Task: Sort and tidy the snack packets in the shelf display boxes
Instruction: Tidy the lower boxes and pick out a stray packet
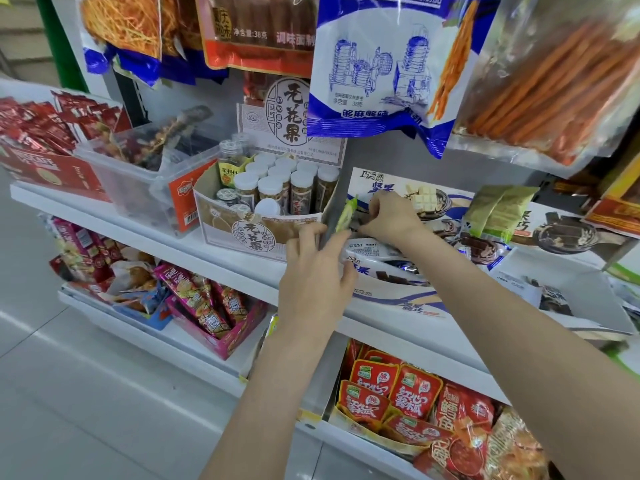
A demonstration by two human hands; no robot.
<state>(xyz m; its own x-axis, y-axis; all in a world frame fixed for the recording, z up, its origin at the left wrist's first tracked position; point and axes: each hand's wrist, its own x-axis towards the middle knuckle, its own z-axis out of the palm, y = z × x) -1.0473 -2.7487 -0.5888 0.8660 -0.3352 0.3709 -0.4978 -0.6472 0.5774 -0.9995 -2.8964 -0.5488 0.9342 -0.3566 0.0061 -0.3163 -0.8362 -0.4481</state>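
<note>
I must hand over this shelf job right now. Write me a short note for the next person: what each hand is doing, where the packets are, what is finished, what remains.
Left hand: open, fingers on the corner of the brown jar display box.
Right hand: pinching a small dark packet at the edge of the white-and-blue chocolate box. Beside it, a green packet stands in the gap between the two boxes.
Two more green packets lie on the chocolate box, seemingly out of place.
Done: cannot tell from this view.
Left: place the held packet, move the green ones to their own box, straighten the rest.
</note>
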